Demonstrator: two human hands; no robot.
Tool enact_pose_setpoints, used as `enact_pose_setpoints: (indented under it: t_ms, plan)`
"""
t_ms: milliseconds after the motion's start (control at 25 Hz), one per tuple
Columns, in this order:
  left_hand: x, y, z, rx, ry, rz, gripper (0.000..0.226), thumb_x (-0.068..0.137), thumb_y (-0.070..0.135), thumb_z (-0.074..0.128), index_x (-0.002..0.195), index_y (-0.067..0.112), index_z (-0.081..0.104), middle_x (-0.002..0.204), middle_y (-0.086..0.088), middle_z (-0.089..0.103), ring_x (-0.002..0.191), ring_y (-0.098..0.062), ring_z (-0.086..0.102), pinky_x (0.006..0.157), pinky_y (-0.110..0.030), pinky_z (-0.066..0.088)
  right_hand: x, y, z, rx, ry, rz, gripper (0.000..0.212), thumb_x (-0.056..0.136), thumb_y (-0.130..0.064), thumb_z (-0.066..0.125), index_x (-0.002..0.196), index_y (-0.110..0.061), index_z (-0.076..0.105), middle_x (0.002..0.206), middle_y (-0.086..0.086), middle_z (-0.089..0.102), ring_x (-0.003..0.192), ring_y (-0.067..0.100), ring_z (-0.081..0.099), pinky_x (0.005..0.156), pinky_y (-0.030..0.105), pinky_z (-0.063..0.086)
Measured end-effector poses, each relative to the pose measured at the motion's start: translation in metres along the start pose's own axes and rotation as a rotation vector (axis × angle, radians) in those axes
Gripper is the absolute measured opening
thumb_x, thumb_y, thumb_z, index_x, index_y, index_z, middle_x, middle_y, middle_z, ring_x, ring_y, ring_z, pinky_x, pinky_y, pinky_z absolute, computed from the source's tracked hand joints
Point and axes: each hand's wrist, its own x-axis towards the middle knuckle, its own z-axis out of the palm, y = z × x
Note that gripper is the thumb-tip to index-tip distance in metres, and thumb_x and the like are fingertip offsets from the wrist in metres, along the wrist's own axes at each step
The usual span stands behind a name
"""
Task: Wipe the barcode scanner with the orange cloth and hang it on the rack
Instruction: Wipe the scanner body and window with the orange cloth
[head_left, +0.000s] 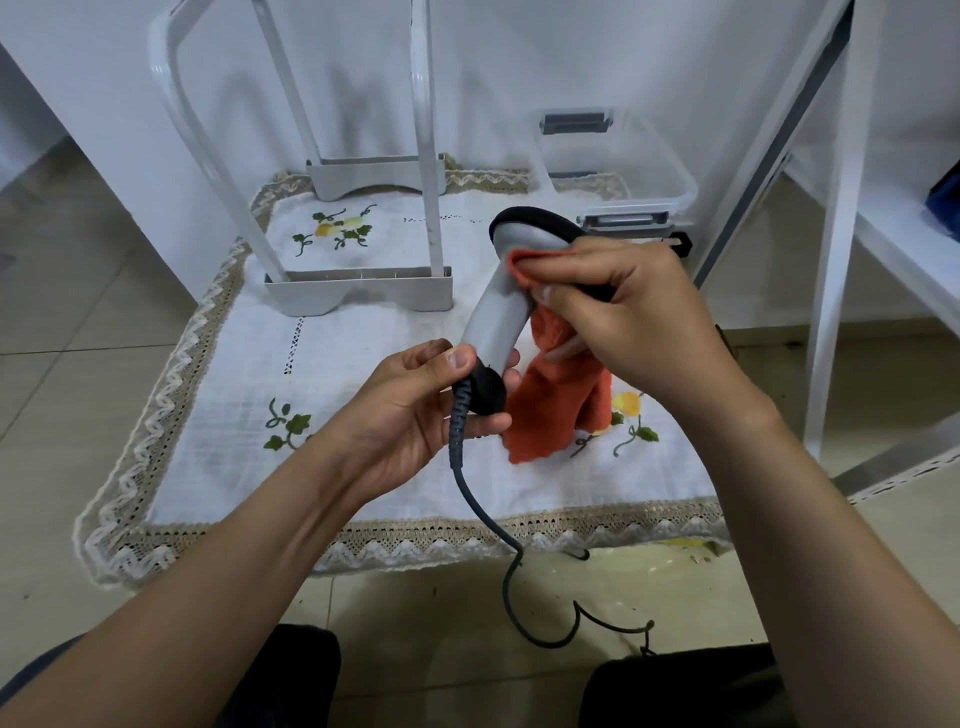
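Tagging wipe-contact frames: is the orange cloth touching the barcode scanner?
Touching. Head view: the right hand presses a fold of the orange cloth onto the barcode scanner, on its grey neck just below the head; no gap shows between them.

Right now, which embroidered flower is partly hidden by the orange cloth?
The right-hand flower, behind the orange cloth; the far flower and near-left flower lie clear of it.

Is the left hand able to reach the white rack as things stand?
Probably yes. The left hand holds the scanner by its lower end, and the rack stands behind it with nothing between; only the right hand presses the orange cloth on the scanner's head.
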Motion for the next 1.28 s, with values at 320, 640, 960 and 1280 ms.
enact_pose_setpoints:
  t_ms: [320, 640, 960, 1280]
  plan:
    - [0.0012, 0.0004, -0.0022, -0.012, -0.017, -0.004, 0.103, 0.053, 0.036, 0.097, 0.133, -0.001, 0.044, 0.106, -0.016, 0.078, 0.091, -0.021, 0.078, 0.063, -0.031, 0.063, 0.0003, 0.0058, 0.0057, 0.019, 0.035, 0.007, 0.034, 0.098, 0.003, 0.065, 0.115, -0.025, 0.073, 0.103, 0.011, 0.07, 0.076, 0.029, 0.076, 0.055, 0.034, 0.065]
    - [0.0001, 0.0005, -0.0023, -0.033, -0.02, 0.009, 0.107, 0.052, 0.035, 0.098, 0.136, 0.0, 0.041, 0.104, -0.016, 0.078, 0.09, -0.021, 0.078, 0.062, -0.03, 0.063, -0.0005, 0.0066, 0.0072, 0.033, 0.055, 0.024, 0.032, 0.097, 0.003, 0.065, 0.117, -0.021, 0.073, 0.102, 0.009, 0.071, 0.077, 0.031, 0.076, 0.053, 0.034, 0.065]
    - [0.0004, 0.0007, -0.0028, -0.051, -0.012, -0.001, 0.094, 0.053, 0.035, 0.097, 0.125, -0.005, 0.052, 0.104, -0.015, 0.078, 0.09, -0.02, 0.078, 0.061, -0.029, 0.062, -0.0003, 0.0067, 0.0042, 0.008, 0.028, 0.029, 0.031, 0.098, 0.001, 0.065, 0.119, -0.019, 0.074, 0.107, 0.011, 0.071, 0.076, 0.025, 0.077, 0.055, 0.035, 0.065]
    - [0.0007, 0.0021, -0.0055, -0.078, -0.027, 0.008, 0.081, 0.053, 0.033, 0.098, 0.113, -0.006, 0.06, 0.105, -0.015, 0.077, 0.09, -0.02, 0.077, 0.062, -0.03, 0.062, -0.0018, 0.0078, 0.0049, -0.021, 0.047, 0.016, 0.031, 0.098, 0.001, 0.065, 0.115, -0.023, 0.076, 0.102, 0.013, 0.072, 0.07, 0.032, 0.075, 0.052, 0.03, 0.063]
